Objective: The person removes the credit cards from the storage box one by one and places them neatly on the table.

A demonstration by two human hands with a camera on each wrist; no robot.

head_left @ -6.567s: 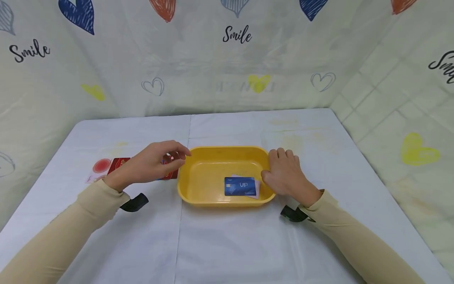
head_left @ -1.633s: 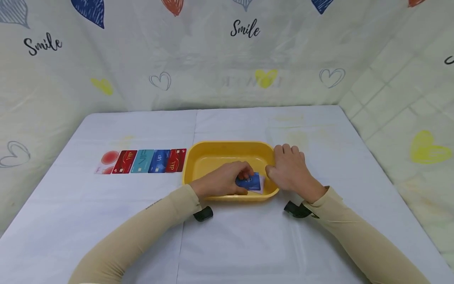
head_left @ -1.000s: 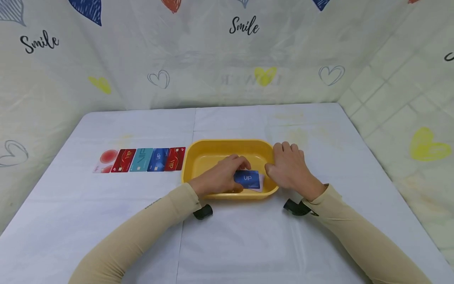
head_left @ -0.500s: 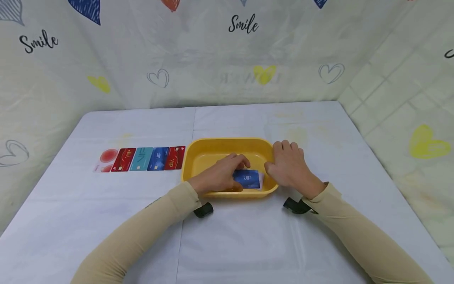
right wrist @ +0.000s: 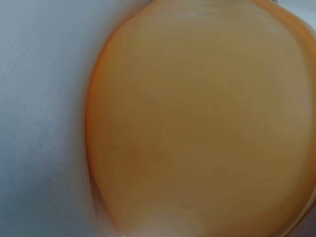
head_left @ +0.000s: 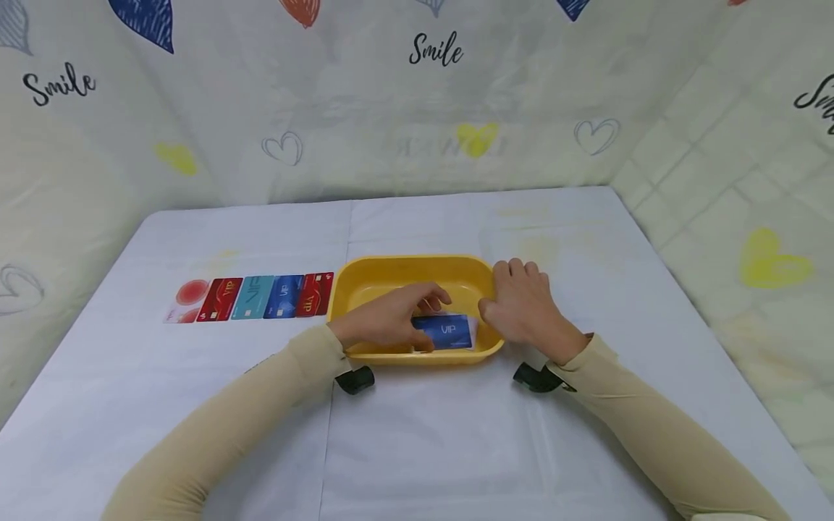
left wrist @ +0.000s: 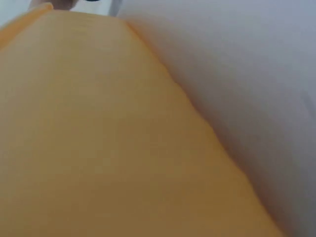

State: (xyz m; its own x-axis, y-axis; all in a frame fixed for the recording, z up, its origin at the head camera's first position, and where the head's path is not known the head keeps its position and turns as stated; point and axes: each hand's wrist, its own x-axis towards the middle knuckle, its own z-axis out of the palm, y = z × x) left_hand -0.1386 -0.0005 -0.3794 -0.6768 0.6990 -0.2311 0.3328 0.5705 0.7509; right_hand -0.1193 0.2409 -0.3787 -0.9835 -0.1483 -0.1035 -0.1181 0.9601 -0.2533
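Note:
A yellow tray (head_left: 417, 262) stands on the white-covered table. Inside it, toward the right, a blue VIP card (head_left: 449, 331) lies over a paler card (head_left: 473, 329). My left hand (head_left: 394, 315) reaches into the tray over the blue card's left end. Its fingers bend over the far long edge and the thumb is near the close edge, with the card's surface showing in the gap between them. My right hand (head_left: 524, 304) grips the tray's right rim. The left wrist view shows mostly the tray wall (left wrist: 123, 123); the right wrist view also shows tray (right wrist: 197, 113).
Left of the tray, a row of several cards lies side by side on the table: a pale one with red circles (head_left: 190, 293), a red one (head_left: 220, 299), a teal one (head_left: 253, 297), a blue one (head_left: 284, 296) and another red one (head_left: 315, 294). A printed curtain (head_left: 365, 94) hangs behind.
Since the earliest frame my left hand has moved right, from beside the card row into the tray. Over the last second it stays around the blue card's left end. My right hand keeps its hold.

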